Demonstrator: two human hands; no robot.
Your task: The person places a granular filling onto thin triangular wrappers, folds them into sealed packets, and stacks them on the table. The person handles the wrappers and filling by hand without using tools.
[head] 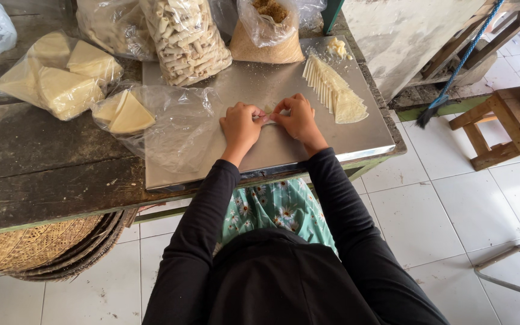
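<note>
My left hand (240, 124) and my right hand (297, 117) meet over the middle of a metal work sheet (344, 141). Both pinch a small pale pastry wrapper (268, 115) between their fingertips, with a bit of brown filling showing at its top; most of the wrapper is hidden by my fingers. A fanned row of triangular wrappers (332, 89) lies just right of my right hand. Black sleeves cover both arms.
A bag of finished rolls (186, 37) and a bag of brown filling (267, 36) stand at the sheet's far edge. Bags of triangular wrappers (61, 75) lie left on the wooden table (43, 174); an open bag (151, 117) overlaps the sheet. Woven trays (49, 247), a wooden stool (504, 126).
</note>
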